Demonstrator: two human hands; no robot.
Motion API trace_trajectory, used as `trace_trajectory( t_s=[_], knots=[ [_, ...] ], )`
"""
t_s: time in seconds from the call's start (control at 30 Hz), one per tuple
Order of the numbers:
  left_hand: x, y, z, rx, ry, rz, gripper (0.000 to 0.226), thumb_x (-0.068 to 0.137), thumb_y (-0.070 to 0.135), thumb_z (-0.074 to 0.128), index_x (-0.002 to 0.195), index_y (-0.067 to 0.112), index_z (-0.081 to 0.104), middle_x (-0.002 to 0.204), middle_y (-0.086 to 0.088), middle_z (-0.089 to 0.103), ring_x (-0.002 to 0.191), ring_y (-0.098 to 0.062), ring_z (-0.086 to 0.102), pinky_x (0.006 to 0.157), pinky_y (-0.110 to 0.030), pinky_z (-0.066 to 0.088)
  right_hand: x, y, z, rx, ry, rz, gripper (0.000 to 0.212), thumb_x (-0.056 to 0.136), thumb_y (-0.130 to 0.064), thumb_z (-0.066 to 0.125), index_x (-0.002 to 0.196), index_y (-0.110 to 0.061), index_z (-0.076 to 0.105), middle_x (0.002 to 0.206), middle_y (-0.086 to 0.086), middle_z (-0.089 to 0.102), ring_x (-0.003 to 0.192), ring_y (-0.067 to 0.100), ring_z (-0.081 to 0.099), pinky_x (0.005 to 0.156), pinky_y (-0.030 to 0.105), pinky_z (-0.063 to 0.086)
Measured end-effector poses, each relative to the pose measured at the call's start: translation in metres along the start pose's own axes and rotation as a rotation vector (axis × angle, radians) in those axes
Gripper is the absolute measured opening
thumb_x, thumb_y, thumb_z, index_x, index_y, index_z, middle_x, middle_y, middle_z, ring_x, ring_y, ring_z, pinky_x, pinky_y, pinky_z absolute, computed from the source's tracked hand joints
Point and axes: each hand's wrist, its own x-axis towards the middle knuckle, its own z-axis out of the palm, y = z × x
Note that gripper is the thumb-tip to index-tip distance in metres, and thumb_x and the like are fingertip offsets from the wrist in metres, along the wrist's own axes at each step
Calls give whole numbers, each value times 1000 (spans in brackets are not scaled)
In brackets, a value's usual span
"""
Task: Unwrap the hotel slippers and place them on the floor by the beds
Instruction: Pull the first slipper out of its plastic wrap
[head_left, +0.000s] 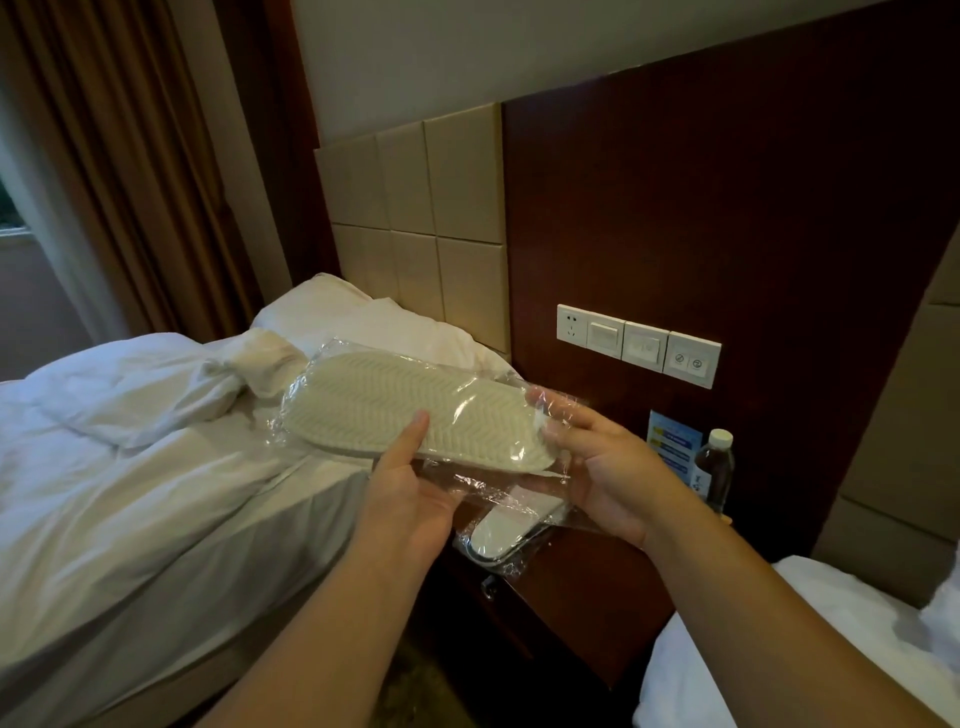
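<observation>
A pack of white hotel slippers (395, 410) in clear plastic wrap is held in the air between the two beds, its ribbed sole facing up. My left hand (405, 493) grips the pack from below, thumb on top of the sole. My right hand (597, 462) holds the right end of the pack, fingers curled round the loose plastic. A second wrapped slipper pack (509, 535) lies on the dark wooden nightstand (582, 597) below my hands, partly hidden by them.
An unmade bed (130, 467) with white sheets and pillow is on the left, another bed's corner (831, 649) at lower right. A water bottle (716, 467) and a blue card (670, 441) stand on the nightstand. Wall switches (639, 344) sit above. Dark floor (415, 691) lies between the beds.
</observation>
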Motion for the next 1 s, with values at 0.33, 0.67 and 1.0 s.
trace_trajectory(
  t_s=[0.33,0.67,1.0],
  knots=[
    [9,22,0,22,28,77,52,84,2,69,134,7,56,125,-17,69,111,-33,68,99,-59,50,-2,6,-14,-62,37,32,47,83,2,57,115,-30,69,115,13,70,100,36,69,69,45,56],
    [8,25,-3,137,19,35,73,70,4,73,139,8,50,125,-18,69,107,-32,70,80,-50,61,-11,13,-16,-173,26,73,61,70,-8,79,125,-27,60,117,13,70,101,35,69,77,54,58],
    [16,33,-7,179,17,40,67,76,3,72,139,10,50,125,-17,69,105,-32,71,86,-53,59,-16,8,-19,-455,-4,113,74,50,-30,95,115,-14,63,106,9,74,95,31,72,79,45,58]
  ],
)
